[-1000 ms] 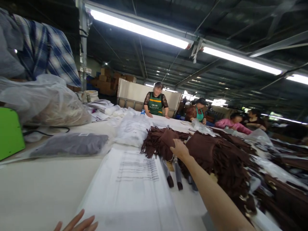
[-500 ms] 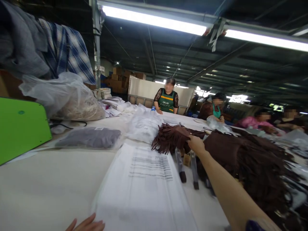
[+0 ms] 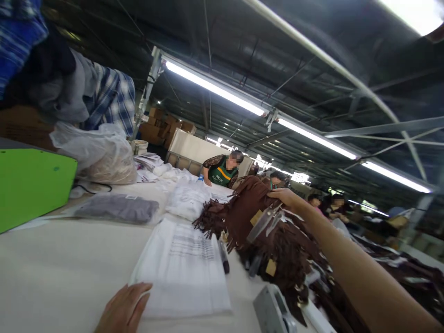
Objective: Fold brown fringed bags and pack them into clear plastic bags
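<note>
My right hand (image 3: 281, 196) grips the top edge of a dark brown fringed piece (image 3: 248, 208), raised above a pile of similar brown fringed goods. Tan tags and clear strips hang among them. My left hand (image 3: 125, 307) rests at the lower left corner of a stack of white printed plastic bags (image 3: 187, 273), its fingers apart and nothing seen in them. Beside the pile, a grey metal tool (image 3: 272, 309) lies at the table's near edge.
A bright green panel (image 3: 34, 187) stands at the left, near a bagged grey garment (image 3: 120, 208) and a stuffed clear bag (image 3: 99, 155). White plastic bags (image 3: 189, 199) lie farther back. A person in a green apron (image 3: 222, 175) leans over the table's far side.
My right hand has lifted the brown piece, uncovering tags and fringe. My left hand has come further into view. The person opposite now bends forward, and the view has tilted.
</note>
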The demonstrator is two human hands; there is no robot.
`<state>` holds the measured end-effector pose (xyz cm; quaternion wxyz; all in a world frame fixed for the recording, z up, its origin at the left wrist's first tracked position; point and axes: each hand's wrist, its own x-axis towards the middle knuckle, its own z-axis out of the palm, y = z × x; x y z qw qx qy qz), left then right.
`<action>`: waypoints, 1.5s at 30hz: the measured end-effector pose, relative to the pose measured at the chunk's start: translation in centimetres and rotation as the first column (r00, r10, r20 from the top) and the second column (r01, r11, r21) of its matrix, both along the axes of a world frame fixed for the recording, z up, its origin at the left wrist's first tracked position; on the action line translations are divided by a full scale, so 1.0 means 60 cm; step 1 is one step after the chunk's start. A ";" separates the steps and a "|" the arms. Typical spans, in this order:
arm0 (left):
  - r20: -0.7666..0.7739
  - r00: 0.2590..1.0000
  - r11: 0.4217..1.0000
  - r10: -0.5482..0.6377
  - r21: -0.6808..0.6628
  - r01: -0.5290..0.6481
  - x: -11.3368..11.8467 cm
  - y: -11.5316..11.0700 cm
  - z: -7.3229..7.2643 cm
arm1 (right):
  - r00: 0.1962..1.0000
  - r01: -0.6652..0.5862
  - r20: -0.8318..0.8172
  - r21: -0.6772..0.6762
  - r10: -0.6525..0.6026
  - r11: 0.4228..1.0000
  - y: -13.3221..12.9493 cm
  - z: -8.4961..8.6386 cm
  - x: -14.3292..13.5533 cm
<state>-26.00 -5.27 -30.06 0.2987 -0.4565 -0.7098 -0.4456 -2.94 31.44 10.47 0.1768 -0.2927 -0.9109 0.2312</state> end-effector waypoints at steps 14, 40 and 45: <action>0.763 -0.083 0.513 -0.641 0.506 0.694 0.235 -0.101 0.213 | 0.876 -0.087 0.463 -0.129 0.137 0.988 -0.396 0.019 0.099; 0.083 0.971 0.625 -0.223 -0.753 0.208 0.402 -0.180 0.115 | 0.925 -0.317 0.339 0.441 0.171 0.840 -0.550 -0.567 0.276; -0.097 0.980 0.620 -0.173 -0.784 0.031 0.380 -0.160 0.108 | 0.957 -0.285 0.205 0.519 0.207 0.806 -0.519 -0.572 0.250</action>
